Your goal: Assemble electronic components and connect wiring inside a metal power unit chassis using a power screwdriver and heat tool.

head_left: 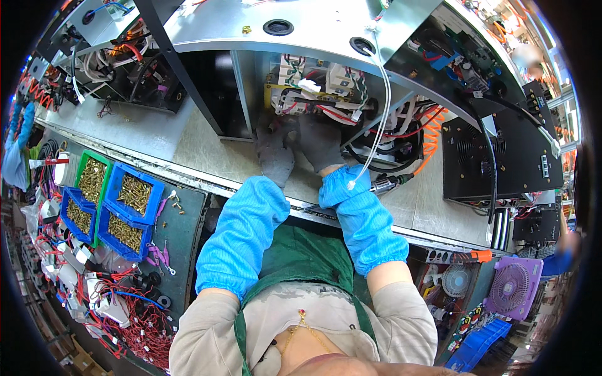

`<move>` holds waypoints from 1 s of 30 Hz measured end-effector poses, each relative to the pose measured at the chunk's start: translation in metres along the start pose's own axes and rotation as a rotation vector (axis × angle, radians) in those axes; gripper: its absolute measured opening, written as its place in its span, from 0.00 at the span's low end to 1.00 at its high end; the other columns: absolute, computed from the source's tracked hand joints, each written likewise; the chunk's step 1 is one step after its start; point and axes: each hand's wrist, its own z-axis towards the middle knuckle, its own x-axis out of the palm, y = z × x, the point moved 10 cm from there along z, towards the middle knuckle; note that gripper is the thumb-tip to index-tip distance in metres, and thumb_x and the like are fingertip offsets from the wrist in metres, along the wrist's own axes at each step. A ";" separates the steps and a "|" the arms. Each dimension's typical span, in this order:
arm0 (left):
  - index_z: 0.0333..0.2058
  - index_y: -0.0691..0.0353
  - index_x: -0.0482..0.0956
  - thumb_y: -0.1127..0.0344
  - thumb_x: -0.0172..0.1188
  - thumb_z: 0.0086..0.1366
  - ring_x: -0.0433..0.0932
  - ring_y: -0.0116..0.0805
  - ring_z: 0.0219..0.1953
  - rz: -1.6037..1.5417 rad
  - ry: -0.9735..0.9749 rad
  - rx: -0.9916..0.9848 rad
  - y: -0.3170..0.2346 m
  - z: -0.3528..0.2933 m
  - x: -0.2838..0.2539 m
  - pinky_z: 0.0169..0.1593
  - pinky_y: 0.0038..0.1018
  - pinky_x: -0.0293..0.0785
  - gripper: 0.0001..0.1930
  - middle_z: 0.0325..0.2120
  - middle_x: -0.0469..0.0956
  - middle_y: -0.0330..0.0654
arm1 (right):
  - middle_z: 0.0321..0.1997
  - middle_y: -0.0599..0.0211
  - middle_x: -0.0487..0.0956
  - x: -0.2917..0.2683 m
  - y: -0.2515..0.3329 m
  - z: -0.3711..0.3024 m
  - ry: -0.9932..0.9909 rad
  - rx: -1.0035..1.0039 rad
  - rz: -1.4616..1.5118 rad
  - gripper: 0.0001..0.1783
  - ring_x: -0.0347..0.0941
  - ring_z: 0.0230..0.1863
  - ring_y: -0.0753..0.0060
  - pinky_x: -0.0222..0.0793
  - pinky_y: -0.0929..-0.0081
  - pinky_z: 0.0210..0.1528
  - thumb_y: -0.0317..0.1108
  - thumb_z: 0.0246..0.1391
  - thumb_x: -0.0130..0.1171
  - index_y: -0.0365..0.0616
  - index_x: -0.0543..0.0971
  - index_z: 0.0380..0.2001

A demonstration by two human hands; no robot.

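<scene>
Both my hands, in grey gloves with blue sleeve covers, reach into the open side of a metal machine cabinet (pixel 301 34). My left hand (pixel 274 150) and my right hand (pixel 318 141) nearly meet at the lower edge of a yellow-edged board (pixel 269 97). My fingers are bent and close together there. What they hold, if anything, is hidden behind the gloves. White component blocks (pixel 342 81) and red, white and black wires (pixel 338 113) sit just beyond. White cables (pixel 384 94) hang from the cabinet top past my right wrist.
A power screwdriver (pixel 392 183) lies right of my right forearm, near a coiled orange hose (pixel 433 135). Blue bins (pixel 135 191) and a green bin (pixel 103 161) of brass screws stand at left, above tangled red wires (pixel 135 313). A black fan panel (pixel 501 156) stands at right.
</scene>
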 end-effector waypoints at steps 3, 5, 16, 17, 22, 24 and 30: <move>0.39 0.58 0.81 0.77 0.59 0.48 0.66 0.50 0.54 -0.040 -0.055 -0.007 -0.005 0.000 0.001 0.56 0.38 0.64 0.16 0.50 0.68 0.50 | 0.18 0.62 0.75 0.006 -0.013 -0.010 -0.152 -0.009 -0.069 0.11 0.75 0.20 0.56 0.68 0.61 0.19 0.42 0.50 0.57 0.49 0.75 0.34; 0.39 0.59 0.81 0.77 0.59 0.48 0.66 0.50 0.54 -0.022 -0.081 -0.026 -0.008 0.001 -0.002 0.57 0.37 0.64 0.17 0.50 0.68 0.50 | 0.17 0.62 0.75 0.006 -0.011 -0.012 -0.147 -0.003 -0.076 0.12 0.75 0.19 0.56 0.67 0.61 0.18 0.43 0.50 0.57 0.49 0.75 0.35; 0.40 0.58 0.81 0.75 0.61 0.50 0.67 0.49 0.54 -0.082 -0.091 -0.048 0.001 0.000 0.001 0.56 0.37 0.64 0.16 0.51 0.68 0.49 | 0.16 0.62 0.73 -0.002 -0.009 -0.018 -0.150 0.056 -0.090 0.12 0.74 0.19 0.57 0.64 0.59 0.17 0.43 0.51 0.55 0.51 0.74 0.37; 0.39 0.58 0.81 0.75 0.61 0.50 0.67 0.49 0.53 -0.085 -0.070 -0.065 0.004 0.000 0.003 0.56 0.38 0.65 0.15 0.51 0.68 0.49 | 0.16 0.63 0.73 0.000 -0.010 -0.018 -0.134 0.065 -0.091 0.13 0.73 0.19 0.57 0.64 0.59 0.17 0.43 0.50 0.56 0.50 0.74 0.36; 0.39 0.58 0.81 0.74 0.60 0.51 0.67 0.50 0.53 -0.002 -0.040 -0.011 0.004 0.002 0.002 0.55 0.39 0.66 0.15 0.51 0.68 0.50 | 0.16 0.62 0.73 0.002 -0.008 -0.015 -0.145 0.009 -0.075 0.13 0.73 0.18 0.56 0.65 0.60 0.17 0.42 0.49 0.56 0.49 0.74 0.36; 0.40 0.58 0.81 0.74 0.60 0.51 0.67 0.51 0.54 -0.010 0.036 0.014 0.005 0.005 0.008 0.56 0.40 0.66 0.15 0.51 0.69 0.51 | 0.16 0.63 0.73 0.003 -0.011 -0.014 -0.130 0.038 -0.077 0.12 0.73 0.18 0.56 0.65 0.61 0.17 0.41 0.49 0.56 0.49 0.74 0.35; 0.41 0.57 0.80 0.75 0.58 0.51 0.67 0.52 0.55 0.020 0.030 -0.008 0.005 0.004 0.006 0.58 0.40 0.66 0.16 0.52 0.69 0.52 | 0.16 0.63 0.73 0.001 -0.010 -0.013 -0.139 0.010 -0.107 0.11 0.73 0.17 0.57 0.65 0.60 0.16 0.40 0.49 0.56 0.49 0.74 0.35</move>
